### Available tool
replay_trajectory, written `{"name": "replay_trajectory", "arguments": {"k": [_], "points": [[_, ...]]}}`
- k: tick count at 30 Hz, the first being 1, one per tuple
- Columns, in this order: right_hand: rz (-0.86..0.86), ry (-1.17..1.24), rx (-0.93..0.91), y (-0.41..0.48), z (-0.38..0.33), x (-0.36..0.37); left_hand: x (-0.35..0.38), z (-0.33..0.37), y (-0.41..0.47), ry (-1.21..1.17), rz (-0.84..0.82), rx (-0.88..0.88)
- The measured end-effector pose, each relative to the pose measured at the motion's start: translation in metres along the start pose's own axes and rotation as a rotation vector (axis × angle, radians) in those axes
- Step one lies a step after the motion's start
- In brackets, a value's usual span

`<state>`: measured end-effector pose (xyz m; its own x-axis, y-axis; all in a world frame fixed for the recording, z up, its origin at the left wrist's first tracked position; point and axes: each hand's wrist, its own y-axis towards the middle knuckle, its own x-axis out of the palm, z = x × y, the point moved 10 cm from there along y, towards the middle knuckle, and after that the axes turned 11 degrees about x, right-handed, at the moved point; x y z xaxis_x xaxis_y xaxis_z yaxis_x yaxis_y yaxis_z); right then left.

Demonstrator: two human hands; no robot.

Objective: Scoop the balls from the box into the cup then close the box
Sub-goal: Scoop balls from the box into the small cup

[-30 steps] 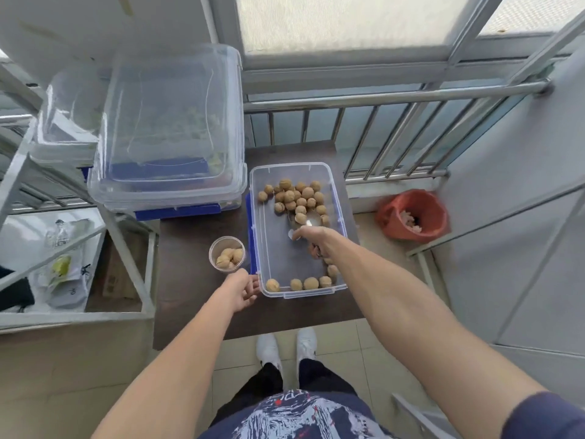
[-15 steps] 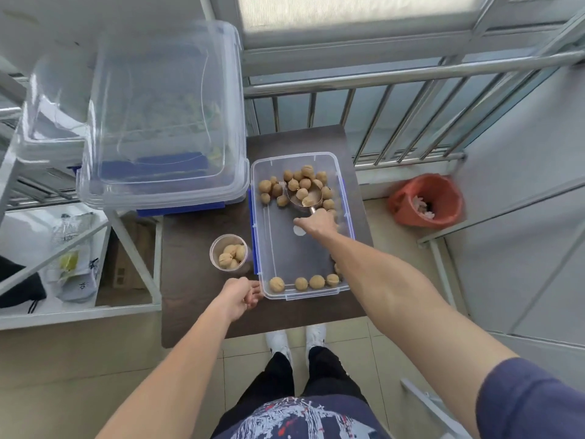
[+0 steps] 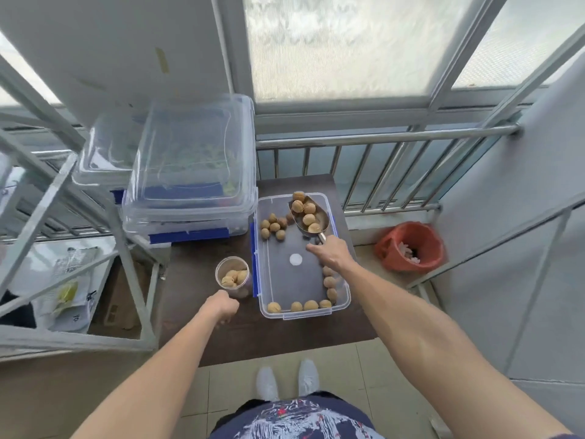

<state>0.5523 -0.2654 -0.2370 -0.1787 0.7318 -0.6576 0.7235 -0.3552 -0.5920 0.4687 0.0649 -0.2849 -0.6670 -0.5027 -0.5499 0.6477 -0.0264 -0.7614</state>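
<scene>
A clear plastic box (image 3: pixel 345 299) with blue latches lies open on a dark table (image 3: pixel 196 258). Several tan balls (image 3: pixel 273 225) cluster at its far left, and more line its near and right walls. My right hand (image 3: pixel 332 253) grips the handle of a metal scoop (image 3: pixel 319 218) at the box's far end, with several balls in its bowl. A clear cup (image 3: pixel 232 275) holding a few balls stands left of the box. My left hand (image 3: pixel 223 307) rests fisted on the table just in front of the cup, touching its base.
Stacked clear lidded containers (image 3: pixel 190 172) sit on a metal rack (image 3: pixel 133 274) left of the table. A steel railing (image 3: pixel 389 137) runs behind. An orange bucket (image 3: pixel 410 247) stands on the floor to the right. My shoes (image 3: pixel 286 380) show below the table edge.
My right hand has pushed the scoop from the box's middle to its far end, gathering balls into the bowl. The left hand has shifted slightly left toward the cup.
</scene>
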Motion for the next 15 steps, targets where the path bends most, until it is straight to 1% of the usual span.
{"name": "replay_trajectory", "arguments": {"k": [8,11,15], "points": [[0.051,-0.086,-0.172,-0.036,-0.027,-0.042,-0.025,0.001,-0.027,-0.08,0.117,0.019],[0.047,-0.15,-0.203,-0.044,-0.028,-0.042,-0.029,0.0,-0.034,-0.087,0.134,0.013],[-0.016,-0.201,-0.261,-0.064,-0.027,-0.03,-0.031,-0.004,-0.041,-0.084,0.154,0.026]]}}
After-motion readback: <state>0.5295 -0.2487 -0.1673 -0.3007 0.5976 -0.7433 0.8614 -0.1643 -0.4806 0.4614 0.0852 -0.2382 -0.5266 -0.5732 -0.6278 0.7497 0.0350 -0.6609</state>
